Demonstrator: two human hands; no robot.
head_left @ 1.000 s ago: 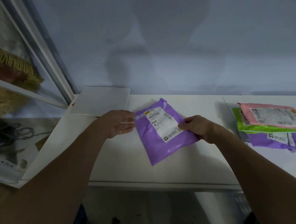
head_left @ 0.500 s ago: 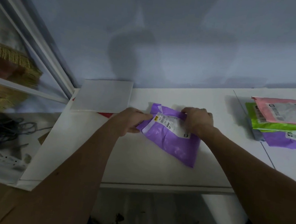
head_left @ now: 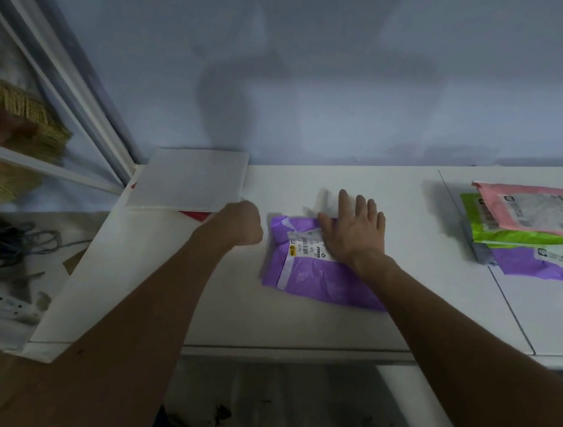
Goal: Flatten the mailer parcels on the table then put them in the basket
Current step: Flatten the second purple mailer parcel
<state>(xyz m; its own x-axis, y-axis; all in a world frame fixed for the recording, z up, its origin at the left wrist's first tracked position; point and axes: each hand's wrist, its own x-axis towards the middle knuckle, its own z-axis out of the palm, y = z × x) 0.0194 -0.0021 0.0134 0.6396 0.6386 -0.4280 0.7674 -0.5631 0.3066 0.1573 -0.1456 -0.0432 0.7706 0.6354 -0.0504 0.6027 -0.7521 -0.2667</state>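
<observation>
Right grip (head_left: 357, 234) flattened open-palmed onto purple mailer (head_left: 318, 282) | left grip (head_left: 241, 226) released, fisted empty, 9 o'clock | likely light, limp, slick: pinch an edge

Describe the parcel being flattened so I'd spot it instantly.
On the white table, look mid-way, left of the stack of mailers. The purple mailer lies alone, label up, under the flat right hand; the stack's purple one is buried.

Dim, bluish light, soft shadows on the wall (head_left: 322, 62) (edges bend, slightly blurred)
</observation>
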